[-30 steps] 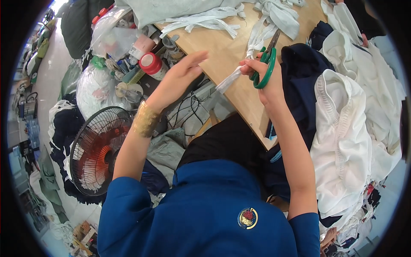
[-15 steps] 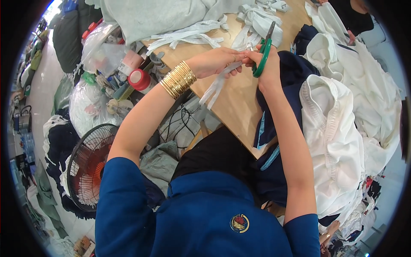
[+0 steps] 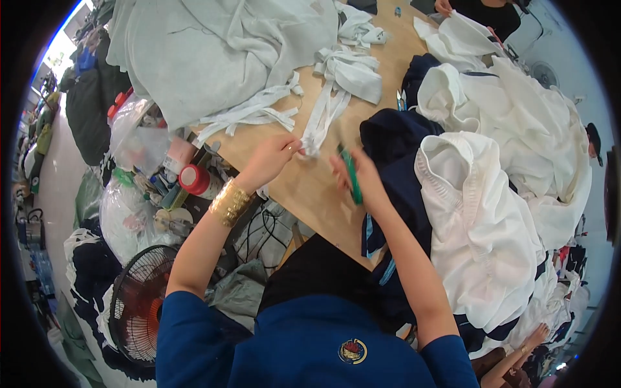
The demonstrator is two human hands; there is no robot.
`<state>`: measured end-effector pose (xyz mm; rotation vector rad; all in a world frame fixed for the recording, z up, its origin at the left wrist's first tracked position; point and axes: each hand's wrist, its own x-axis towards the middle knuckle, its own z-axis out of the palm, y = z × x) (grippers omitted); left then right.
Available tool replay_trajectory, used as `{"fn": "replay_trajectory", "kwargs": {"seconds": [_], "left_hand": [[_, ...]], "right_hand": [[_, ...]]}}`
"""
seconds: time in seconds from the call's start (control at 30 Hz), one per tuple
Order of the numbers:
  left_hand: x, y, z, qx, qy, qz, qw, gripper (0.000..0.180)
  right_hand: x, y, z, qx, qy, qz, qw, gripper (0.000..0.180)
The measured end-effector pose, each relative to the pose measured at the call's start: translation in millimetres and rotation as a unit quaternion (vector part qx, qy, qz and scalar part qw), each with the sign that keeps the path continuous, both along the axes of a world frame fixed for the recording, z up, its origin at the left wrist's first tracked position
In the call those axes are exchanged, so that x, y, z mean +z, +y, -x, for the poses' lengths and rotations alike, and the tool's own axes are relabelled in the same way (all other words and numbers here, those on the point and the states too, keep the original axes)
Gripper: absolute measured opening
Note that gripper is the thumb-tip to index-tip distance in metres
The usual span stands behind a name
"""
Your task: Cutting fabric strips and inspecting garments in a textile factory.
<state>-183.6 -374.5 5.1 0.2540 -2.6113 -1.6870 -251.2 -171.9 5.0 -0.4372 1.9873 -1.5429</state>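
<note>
My left hand (image 3: pixel 273 156), below several gold bangles, is closed in a pinch at the near end of a white fabric strip (image 3: pixel 323 116). That strip runs back over the wooden table (image 3: pixel 284 187) to a loose white bundle (image 3: pixel 352 74). Green-handled scissors (image 3: pixel 351 174) are in my right hand (image 3: pixel 365 178), a short way to the right; motion blurs this hand and the blades. Left of the bundle, cut white strips (image 3: pixel 252 113) lie in a loose pile.
A large white cloth (image 3: pixel 220 52) covers the far left of the table. Navy fabric (image 3: pixel 394 149) and white garments (image 3: pixel 475 220) are heaped on the right. Plastic bags (image 3: pixel 139 207) and a fan (image 3: pixel 139 304) stand at the left. Another person's hand (image 3: pixel 444 6) shows at far right.
My hands have moved apart and nearer to me. The short strips that dangled from my left hand are gone from it; it now pinches the long strip's end. The scissors stay in my right hand.
</note>
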Motion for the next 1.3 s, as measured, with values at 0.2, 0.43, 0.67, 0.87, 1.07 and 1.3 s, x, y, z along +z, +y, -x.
{"fn": "replay_trajectory", "kwargs": {"seconds": [0.2,0.43,0.67,0.87,1.07,1.3], "left_hand": [[28,-8,-19,0.032,-0.079,0.008,0.996,0.027],[33,-7,-22,0.076,0.069,0.127,0.987,0.023],[44,-2,-32,0.034,-0.061,0.091,0.993,0.027],[42,9,-29,-0.006,-0.032,-0.022,0.999,0.028],[30,16,-25,-0.035,-0.043,-0.114,0.992,0.023],[35,14,-24,-0.054,-0.063,-0.133,0.988,0.021]], "right_hand": [[14,-3,-30,0.203,-0.22,0.018,0.954,0.054],[5,-11,-28,0.185,-0.216,0.016,0.959,0.058],[12,-25,-32,0.207,-0.227,0.054,0.95,0.058],[12,-22,-27,0.185,-0.108,-0.004,0.977,0.055],[27,-2,-32,0.195,0.007,0.007,0.981,0.059],[10,0,-33,0.156,0.098,-0.048,0.982,0.065]]}}
